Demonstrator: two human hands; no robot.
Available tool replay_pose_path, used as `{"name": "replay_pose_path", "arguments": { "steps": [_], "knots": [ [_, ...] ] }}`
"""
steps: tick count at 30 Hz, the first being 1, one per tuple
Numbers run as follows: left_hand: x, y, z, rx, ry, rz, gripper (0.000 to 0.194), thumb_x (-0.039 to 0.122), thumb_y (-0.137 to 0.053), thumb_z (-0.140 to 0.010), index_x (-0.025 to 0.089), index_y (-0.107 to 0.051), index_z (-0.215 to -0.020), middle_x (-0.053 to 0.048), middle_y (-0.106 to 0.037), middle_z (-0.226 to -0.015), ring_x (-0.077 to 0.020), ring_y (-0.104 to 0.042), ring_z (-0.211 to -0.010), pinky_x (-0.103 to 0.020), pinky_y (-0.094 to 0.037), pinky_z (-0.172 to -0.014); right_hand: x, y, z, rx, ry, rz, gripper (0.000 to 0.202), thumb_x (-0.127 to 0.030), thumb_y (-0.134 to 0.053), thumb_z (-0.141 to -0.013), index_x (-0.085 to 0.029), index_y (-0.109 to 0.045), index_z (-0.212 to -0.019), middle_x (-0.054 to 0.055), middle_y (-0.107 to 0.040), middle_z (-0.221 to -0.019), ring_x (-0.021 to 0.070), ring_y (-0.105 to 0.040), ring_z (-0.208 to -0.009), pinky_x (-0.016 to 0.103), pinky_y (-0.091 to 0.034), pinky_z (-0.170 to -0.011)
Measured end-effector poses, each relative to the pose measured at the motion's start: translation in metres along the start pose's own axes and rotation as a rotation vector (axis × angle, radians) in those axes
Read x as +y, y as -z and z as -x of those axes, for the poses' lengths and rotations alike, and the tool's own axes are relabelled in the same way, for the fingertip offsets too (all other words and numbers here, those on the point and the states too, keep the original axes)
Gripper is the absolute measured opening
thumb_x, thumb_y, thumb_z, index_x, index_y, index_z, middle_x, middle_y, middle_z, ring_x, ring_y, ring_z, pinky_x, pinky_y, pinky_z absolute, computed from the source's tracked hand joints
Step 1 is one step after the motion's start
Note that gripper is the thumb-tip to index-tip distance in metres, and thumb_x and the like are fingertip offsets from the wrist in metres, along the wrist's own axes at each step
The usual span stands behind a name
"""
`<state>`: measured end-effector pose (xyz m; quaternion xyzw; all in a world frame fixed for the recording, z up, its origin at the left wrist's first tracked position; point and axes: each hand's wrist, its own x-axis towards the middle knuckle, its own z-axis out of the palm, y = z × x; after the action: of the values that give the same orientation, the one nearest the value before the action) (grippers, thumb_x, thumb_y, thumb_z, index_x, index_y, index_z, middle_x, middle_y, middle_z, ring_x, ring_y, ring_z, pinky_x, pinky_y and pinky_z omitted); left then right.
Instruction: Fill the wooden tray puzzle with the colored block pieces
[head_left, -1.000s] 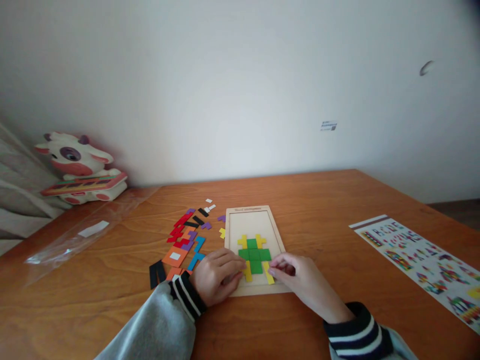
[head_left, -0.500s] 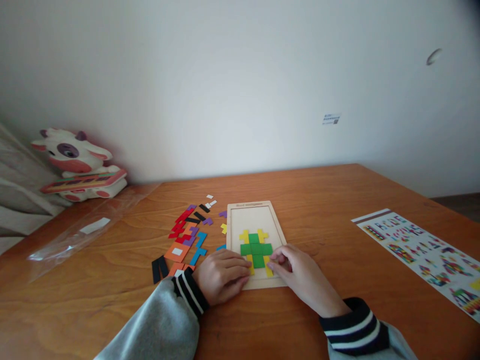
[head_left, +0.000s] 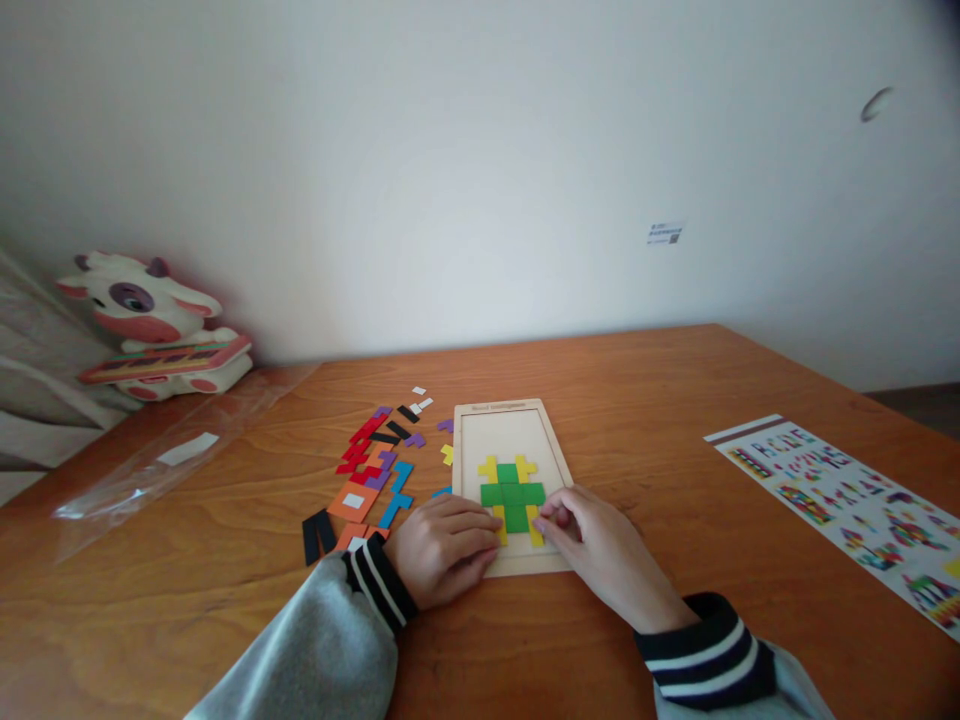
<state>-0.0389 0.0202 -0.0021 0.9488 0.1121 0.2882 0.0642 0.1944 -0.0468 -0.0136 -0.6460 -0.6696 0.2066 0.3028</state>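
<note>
The wooden puzzle tray (head_left: pixel 498 420) lies in front of me. In it several green pieces (head_left: pixel 511 495) form a cross-like body, with yellow pieces at its corners. My left hand (head_left: pixel 446 550) rests over the tray's lower left edge, fingers stretched and lying together. Its fingertips touch or nearly touch the lower left yellow piece (head_left: pixel 501 518), which they partly cover. At the lower right, my right hand (head_left: pixel 596 535) has thumb and forefinger closed at the edge of another yellow piece (head_left: pixel 535 524), which lies in the tray.
Loose coloured pieces (head_left: pixel 352 503) lie left of the tray, some beside my left sleeve. A clear plastic bag (head_left: pixel 150 480) and a cow-shaped toy keyboard (head_left: pixel 161 335) are further left. On the right lies a printed pattern sheet (head_left: pixel 832 510). A wall (head_left: pixel 480 200) stands behind the table.
The lower right yellow piece sits very slightly closer to the green pieces. Both hands stay almost in place; the whole view has shifted a little.
</note>
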Motion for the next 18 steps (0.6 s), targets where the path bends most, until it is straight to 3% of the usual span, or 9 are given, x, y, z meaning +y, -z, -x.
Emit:
{"name": "replay_pose_path", "arguments": {
  "steps": [9, 18],
  "knots": [
    [-0.0017, -0.0015, 0.0015, 0.002, 0.006, -0.008, 0.013, 0.019, -0.057, -0.089, 0.018, -0.068, -0.097, -0.007, -0.075, -0.102, -0.0201, -0.069, -0.092, -0.033, -0.056, -0.082, 0.0034, 0.0018, 0.0003, 0.066, -0.004, -0.004, 0.018, -0.03, -0.051, -0.094, -0.02, -0.065, -0.1, 0.007, -0.072, -0.095, 0.0209, -0.067, -0.082, 0.033, -0.052, -0.075],
    [0.0005, -0.0003, 0.0006, -0.005, -0.003, -0.003, 0.012, 0.018, -0.057, -0.089, 0.018, -0.068, -0.096, -0.007, -0.075, -0.1, -0.0193, -0.069, -0.091, -0.032, -0.056, -0.082, 0.0077, 0.0008, -0.0007, 0.031, 0.024, 0.068, 0.029, -0.03, -0.049, -0.095, -0.017, -0.069, -0.112, 0.011, -0.071, -0.1, 0.0236, -0.068, -0.088, 0.036, -0.054, -0.083]
  ]
}}
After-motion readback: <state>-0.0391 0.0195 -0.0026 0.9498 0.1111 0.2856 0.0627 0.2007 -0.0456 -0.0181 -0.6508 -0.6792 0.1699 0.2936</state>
